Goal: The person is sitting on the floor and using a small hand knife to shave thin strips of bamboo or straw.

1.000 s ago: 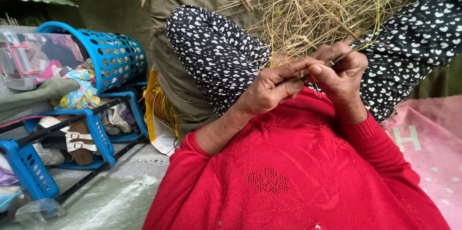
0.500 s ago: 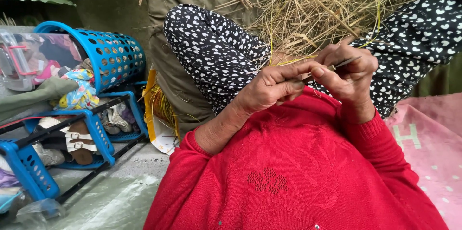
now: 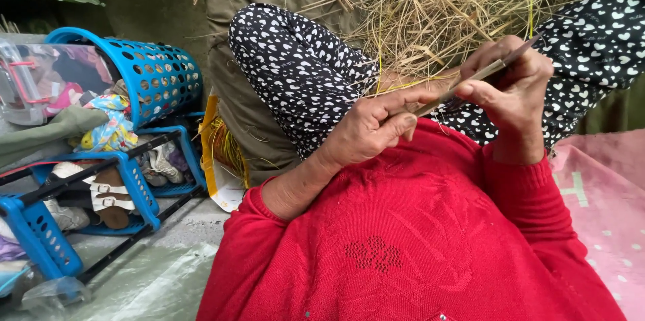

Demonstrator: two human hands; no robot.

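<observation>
My left hand (image 3: 366, 131) is curled, thumb and forefinger pinching the lower end of a thin, flat strip (image 3: 470, 79) that runs slantwise up to the right. My right hand (image 3: 514, 86) is closed narrowly around the upper part of the same strip, fingers bent over it and the thumb pressing from below; its dark tip sticks out just past my knuckles. Both hands hover above my lap, close together, with the strip bridging them. A few yellowish fibres trail from the place where my left fingers grip.

My sleeves and front are a red knitted sweater (image 3: 416, 240), and my knees rise on either side in black trousers dotted with small white hearts (image 3: 295, 65). Between and behind the knees lies a heap of dry straw (image 3: 437, 5) on an olive cloth (image 3: 248, 112).

To my left, a blue plastic basket (image 3: 158, 72) lies tipped on its side atop a blue shoe rack (image 3: 131, 180) that holds sandals and shoes, with crumpled clothes beside it. A pink patterned mat (image 3: 605, 193) lies at my right.
</observation>
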